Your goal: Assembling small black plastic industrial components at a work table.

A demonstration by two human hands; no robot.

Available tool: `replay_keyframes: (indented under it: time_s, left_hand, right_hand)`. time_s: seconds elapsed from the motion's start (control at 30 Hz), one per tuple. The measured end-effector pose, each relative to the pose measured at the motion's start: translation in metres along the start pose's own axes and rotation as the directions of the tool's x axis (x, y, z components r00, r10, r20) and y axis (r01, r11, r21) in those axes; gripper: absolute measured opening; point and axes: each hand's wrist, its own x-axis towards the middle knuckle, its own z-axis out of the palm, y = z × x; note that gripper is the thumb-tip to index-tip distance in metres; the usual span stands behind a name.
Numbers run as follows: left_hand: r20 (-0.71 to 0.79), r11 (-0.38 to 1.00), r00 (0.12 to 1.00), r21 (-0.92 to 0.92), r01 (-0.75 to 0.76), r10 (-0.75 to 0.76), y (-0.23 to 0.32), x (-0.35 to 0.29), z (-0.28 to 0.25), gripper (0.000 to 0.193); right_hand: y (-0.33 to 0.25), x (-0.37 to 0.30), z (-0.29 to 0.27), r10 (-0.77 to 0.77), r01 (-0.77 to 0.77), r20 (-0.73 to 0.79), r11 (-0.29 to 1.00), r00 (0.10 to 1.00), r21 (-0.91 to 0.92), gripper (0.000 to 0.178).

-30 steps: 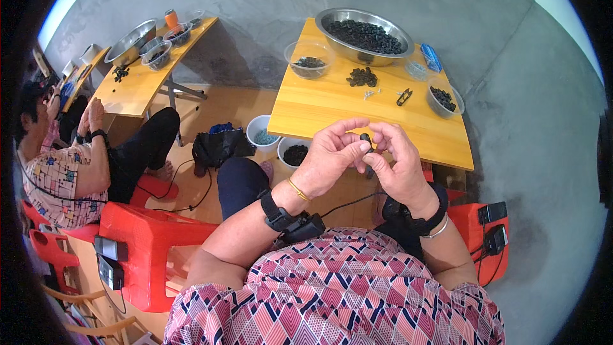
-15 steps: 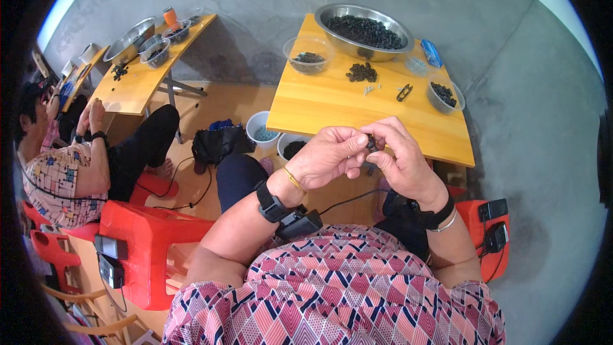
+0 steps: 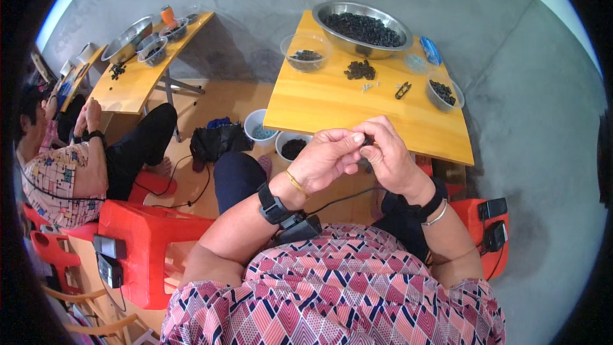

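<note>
In front of the table's near edge, my two hands meet around a small black piece [image 3: 368, 138], too small and covered to name. The fingertips of my left hand [image 3: 324, 158] pinch it from one side. My right hand [image 3: 393, 158] closes on it with thumb and bent fingers. Beyond them, on the yellow wooden table [image 3: 300, 105], lie a loose pile of similar black pieces [image 3: 359, 70], a few tiny white bits [image 3: 368, 87] and black thread snips [image 3: 402, 91]. A large metal bowl [image 3: 370, 52] full of black pieces stands at the far edge.
Clear plastic bowls with black pieces stand at the table's left [image 3: 288, 48] and right [image 3: 456, 103]; a blue packet [image 3: 430, 51] lies behind. Two white buckets [image 3: 254, 121] sit on the floor below. Leftward are a red stool [image 3: 137, 236] and another person [image 3: 60, 176] at a second table [image 3: 131, 92].
My hands have shifted slightly left and drawn closer together, and my right fingers now cover more of the black piece. The whole view has moved slightly.
</note>
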Motion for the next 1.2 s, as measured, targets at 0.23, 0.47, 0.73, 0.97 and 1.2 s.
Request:
replay_keyframes:
  time_s: [0.23, 0.47, 0.73, 0.97, 1.2]
  left_hand:
    - [-0.110, 0.996, 0.992, -0.055, -0.066, 0.060, 0.002, 0.004, -0.006, 0.013]
    - [-0.086, 0.996, 0.993, -0.027, -0.083, 0.080, -0.005, 0.009, -0.007, 0.015]
    - [-0.146, 0.999, 0.989, 0.037, -0.019, 0.024, -0.008, 0.025, -0.019, 0.014]
    - [-0.194, 0.994, 0.976, 0.015, 0.104, -0.099, -0.007, 0.032, -0.033, 0.023]
    - [-0.219, 0.997, 0.974, -0.056, 0.051, -0.062, -0.005, 0.049, -0.062, 0.023]
  right_hand:
    - [0.008, -0.014, 0.000, 0.379, -0.314, -0.155, 0.892, 0.912, 0.326, 0.025]
    - [0.007, -0.009, 0.009, 0.293, -0.272, -0.211, 0.954, 0.932, 0.125, 0.016]
    - [0.023, -0.011, 0.005, 0.344, -0.339, -0.167, 0.939, 0.924, 0.058, 0.012]
    - [0.083, -0.025, -0.028, 0.481, -0.476, -0.284, 0.875, 0.830, 0.089, 0.011]
    - [0.209, -0.055, -0.142, 0.398, -0.672, -0.591, 0.646, 0.702, -0.362, 0.020]
